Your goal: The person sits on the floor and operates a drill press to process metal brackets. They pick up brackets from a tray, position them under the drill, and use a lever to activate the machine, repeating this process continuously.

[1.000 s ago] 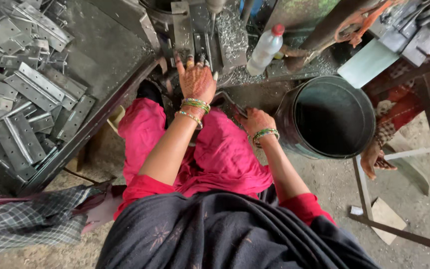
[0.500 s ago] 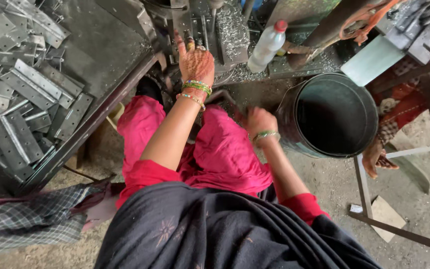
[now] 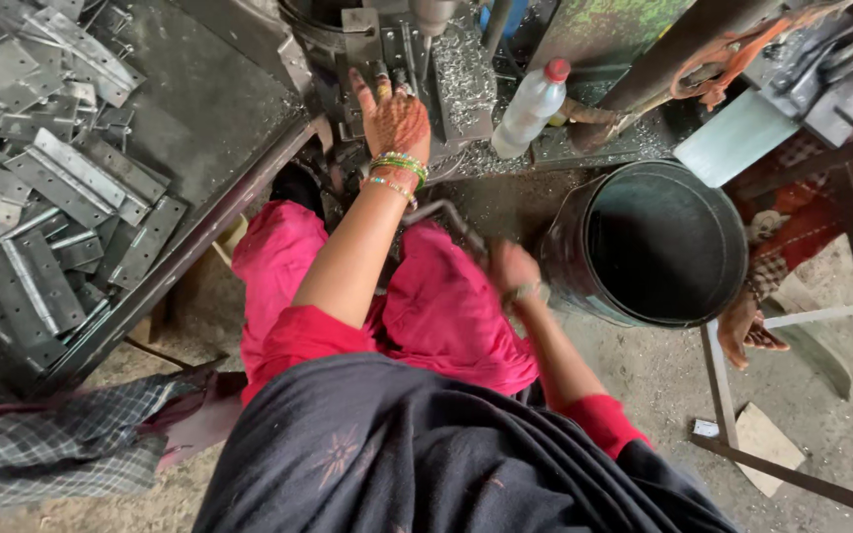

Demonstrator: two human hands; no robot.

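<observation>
On the bed of the drill press (image 3: 387, 59), the person's left hand (image 3: 394, 116) lies flat with fingers spread, pressing on the metal fixture under the drill bit (image 3: 433, 39); whether a workpiece sits beneath the palm cannot be told. Lower down, over the lap, the right hand (image 3: 511, 268) is blurred but closed around the end of a bent metal lever (image 3: 438, 212). Metal shavings (image 3: 466, 74) lie heaped just right of the fixture, beside a white plastic bottle (image 3: 530, 109). A dark bucket (image 3: 659, 242) stands near the right hand. Grey hinge plates (image 3: 46, 188) are piled on the table to the left.
</observation>
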